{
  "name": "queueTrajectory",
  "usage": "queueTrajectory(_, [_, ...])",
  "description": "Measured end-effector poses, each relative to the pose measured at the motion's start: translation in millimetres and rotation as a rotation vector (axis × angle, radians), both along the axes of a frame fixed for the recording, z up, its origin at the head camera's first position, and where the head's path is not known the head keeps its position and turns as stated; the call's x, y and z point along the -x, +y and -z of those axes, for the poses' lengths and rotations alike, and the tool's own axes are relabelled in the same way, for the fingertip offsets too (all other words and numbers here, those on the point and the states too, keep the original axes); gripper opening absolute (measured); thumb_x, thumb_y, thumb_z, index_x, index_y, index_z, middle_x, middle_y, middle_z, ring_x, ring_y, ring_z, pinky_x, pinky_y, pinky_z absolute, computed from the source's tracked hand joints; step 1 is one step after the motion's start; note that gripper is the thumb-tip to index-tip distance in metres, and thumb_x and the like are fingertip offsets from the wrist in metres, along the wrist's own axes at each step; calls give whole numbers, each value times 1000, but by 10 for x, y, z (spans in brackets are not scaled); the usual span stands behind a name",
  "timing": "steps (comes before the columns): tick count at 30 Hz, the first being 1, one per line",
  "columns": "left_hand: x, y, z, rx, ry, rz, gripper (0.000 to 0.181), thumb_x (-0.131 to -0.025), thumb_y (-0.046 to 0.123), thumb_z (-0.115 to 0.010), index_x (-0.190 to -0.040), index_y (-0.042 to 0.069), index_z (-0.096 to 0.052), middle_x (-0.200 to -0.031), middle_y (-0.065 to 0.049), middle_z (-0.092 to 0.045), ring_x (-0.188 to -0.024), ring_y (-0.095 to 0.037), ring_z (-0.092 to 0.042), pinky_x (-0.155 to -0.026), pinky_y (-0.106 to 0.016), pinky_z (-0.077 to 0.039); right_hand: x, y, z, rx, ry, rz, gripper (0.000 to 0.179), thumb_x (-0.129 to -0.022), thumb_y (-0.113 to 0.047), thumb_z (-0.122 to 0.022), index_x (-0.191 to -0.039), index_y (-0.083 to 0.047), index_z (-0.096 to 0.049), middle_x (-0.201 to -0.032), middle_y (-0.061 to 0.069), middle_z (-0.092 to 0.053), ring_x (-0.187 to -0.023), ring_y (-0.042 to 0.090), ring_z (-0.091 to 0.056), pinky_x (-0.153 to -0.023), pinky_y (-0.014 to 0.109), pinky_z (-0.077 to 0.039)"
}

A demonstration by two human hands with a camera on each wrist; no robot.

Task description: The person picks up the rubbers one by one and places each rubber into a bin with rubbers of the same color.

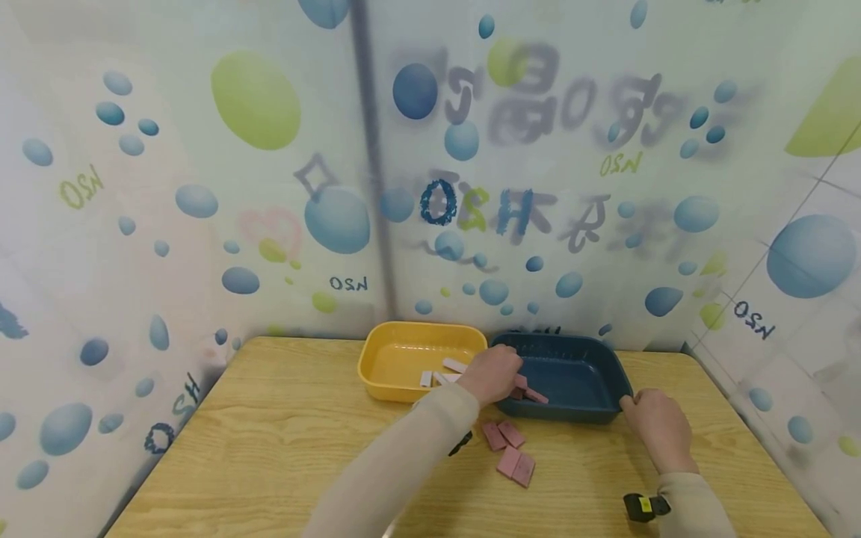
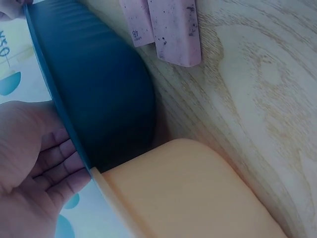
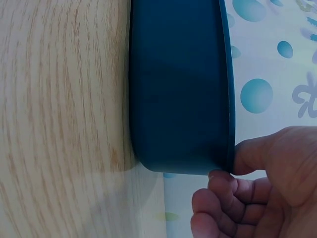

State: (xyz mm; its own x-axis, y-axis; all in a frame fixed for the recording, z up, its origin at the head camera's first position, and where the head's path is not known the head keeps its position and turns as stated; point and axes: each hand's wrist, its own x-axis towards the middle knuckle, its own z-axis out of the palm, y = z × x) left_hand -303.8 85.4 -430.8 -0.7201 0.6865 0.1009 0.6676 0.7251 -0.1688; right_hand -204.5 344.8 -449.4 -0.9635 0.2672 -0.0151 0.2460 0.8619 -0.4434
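My left hand point(image 1: 493, 371) reaches over the near left rim of a dark blue plastic tray point(image 1: 572, 412), where it meets the yellow tray. In the left wrist view the thumb and bent fingers point(image 2: 54, 168) pass behind the rim; their tips are hidden, so I cannot tell what they hold. Pink rectangular blocks point(image 1: 536, 395) show inside the blue tray beside that hand. At the tray's right near corner, my right hand point(image 1: 658, 424) pinches the rim between thumb and forefinger, its other fingers curled point(image 3: 205, 203) in the right wrist view.
Left of the blue tray stands a yellow tray point(image 1: 383, 391) with several white blocks point(image 1: 426, 379) in it. On the wooden table point(image 1: 282, 433) in front lie several pink blocks point(image 1: 508, 458), some speckled black. A wall with a bubble print point(image 1: 336, 220) rises behind the table.
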Motion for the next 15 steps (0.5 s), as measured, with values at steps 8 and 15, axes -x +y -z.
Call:
queueTrajectory(8, [40, 62, 45, 50, -20, -40, 18, -105, 24, -61, -112, 21, -77, -104, 4, -70, -97, -10, -66, -82, -22, -56, -3, -16, -12, -2, 0, -3, 42, -100, -20, -46, -59, -16, -35, -57, -4, -30, -53, 13, -29, -49, 27, -29])
queueTrajectory(15, [60, 100, 78, -18, -35, -69, 15, -104, 25, -62, -105, 21, -77, -100, 4, -70, -91, -10, -65, -79, -22, -56, -2, -16, -14, -5, -5, 10, 42, -99, -20, -45, -59, -16, -35, -57, -4, -31, -54, 13, -30, -49, 28, -28])
